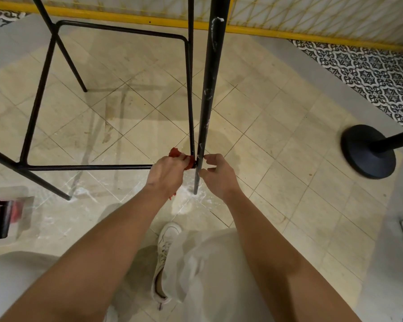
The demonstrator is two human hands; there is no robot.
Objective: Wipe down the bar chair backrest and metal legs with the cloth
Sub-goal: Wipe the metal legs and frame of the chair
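The bar chair's black metal frame fills the upper half of the view. Its near leg (pixel 207 89) runs down to the tiled floor and carries white smears. A horizontal footrest bar (pixel 91 168) meets that leg low down. My left hand (pixel 168 175) is closed on a red cloth (pixel 184 158), pressed at the joint of bar and leg. My right hand (pixel 218 175) pinches the lower leg from the right, thumb and fingers on the metal. The backrest is out of view.
A black round stanchion base (pixel 368 154) stands on the floor at the right. A red and black object in a grey recess (pixel 5 214) lies at the left. White dust marks the beige tiles near the leg's foot. My white shoe (pixel 165 247) is below.
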